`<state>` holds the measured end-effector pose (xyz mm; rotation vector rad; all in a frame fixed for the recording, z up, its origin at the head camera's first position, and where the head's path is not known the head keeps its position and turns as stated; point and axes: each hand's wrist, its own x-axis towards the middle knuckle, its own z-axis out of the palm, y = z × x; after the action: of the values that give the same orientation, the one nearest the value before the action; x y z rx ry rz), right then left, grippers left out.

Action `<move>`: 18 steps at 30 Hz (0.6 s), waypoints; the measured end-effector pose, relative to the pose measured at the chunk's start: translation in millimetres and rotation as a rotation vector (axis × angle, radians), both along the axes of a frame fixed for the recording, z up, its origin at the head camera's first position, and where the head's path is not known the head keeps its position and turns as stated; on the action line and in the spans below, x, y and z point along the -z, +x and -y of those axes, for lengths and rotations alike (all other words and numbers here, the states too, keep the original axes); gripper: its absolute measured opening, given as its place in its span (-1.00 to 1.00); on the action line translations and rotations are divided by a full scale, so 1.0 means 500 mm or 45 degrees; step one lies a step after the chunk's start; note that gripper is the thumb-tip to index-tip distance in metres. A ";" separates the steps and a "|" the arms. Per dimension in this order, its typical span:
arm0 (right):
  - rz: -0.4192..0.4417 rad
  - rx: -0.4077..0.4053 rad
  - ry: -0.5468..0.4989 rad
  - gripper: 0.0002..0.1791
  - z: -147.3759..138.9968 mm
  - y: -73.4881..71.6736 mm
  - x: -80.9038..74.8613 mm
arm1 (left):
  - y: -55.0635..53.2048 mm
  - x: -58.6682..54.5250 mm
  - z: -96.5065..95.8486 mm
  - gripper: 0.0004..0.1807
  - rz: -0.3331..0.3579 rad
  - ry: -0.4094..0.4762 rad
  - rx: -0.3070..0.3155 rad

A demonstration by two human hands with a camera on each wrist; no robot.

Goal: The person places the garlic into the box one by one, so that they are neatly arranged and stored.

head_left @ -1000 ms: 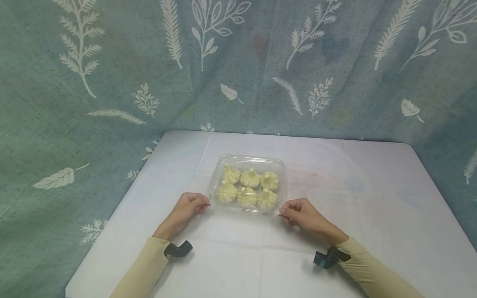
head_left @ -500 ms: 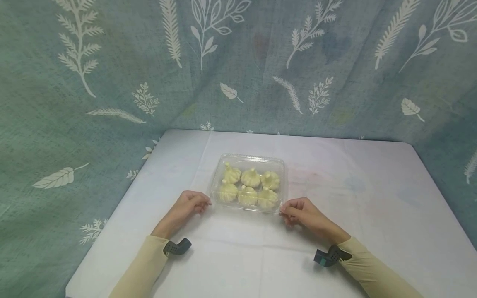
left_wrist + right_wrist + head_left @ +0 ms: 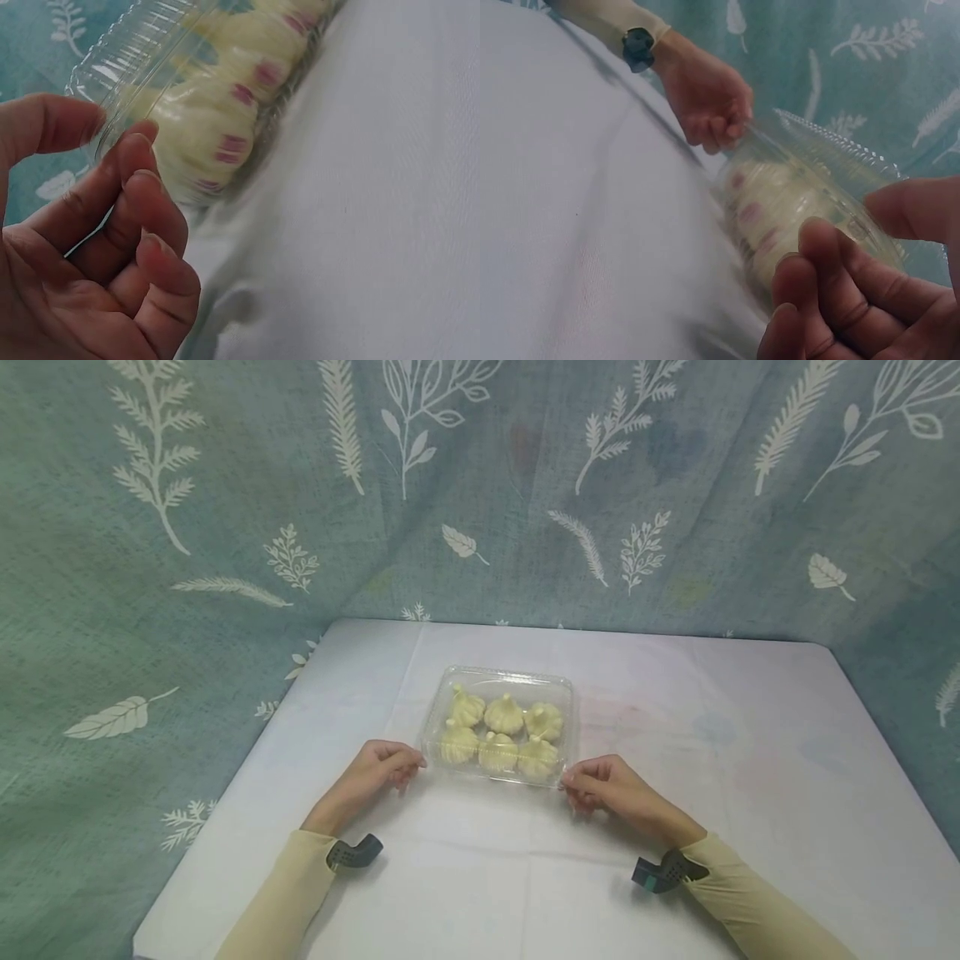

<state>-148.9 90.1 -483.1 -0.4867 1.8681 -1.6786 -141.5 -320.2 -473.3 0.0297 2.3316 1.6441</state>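
Observation:
A clear plastic clamshell box (image 3: 510, 675) lies on the white-covered table with several pale garlic bulbs (image 3: 504, 715) inside, set in two rows. Pink marks show on the bulbs' sides in both wrist views. At the box's near left corner, my left hand (image 3: 386, 767) pinches the rim (image 3: 112, 105) between thumb and index finger, the other fingers curled below. My right hand (image 3: 611, 789) pinches the near right corner the same way, thumb (image 3: 911, 206) on one side of the rim and fingertips (image 3: 819, 232) on the other. The lid lies over the bulbs.
A white cloth (image 3: 480, 877) with faint reddish and bluish stains covers the table. Behind it and to the left hangs a blue-green curtain (image 3: 480, 568) with white leaf prints. Dark wrist cameras (image 3: 356, 852) sit at the beige sleeves (image 3: 281, 902).

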 end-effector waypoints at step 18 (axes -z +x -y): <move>0.077 0.015 -0.095 -0.55 0.003 -0.002 0.014 | -0.001 0.017 -0.008 -0.67 0.062 0.118 -0.097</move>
<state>-150.0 88.8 -490.0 -0.4501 1.7740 -1.7563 -141.9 -316.3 -481.9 -0.0798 2.2448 1.7680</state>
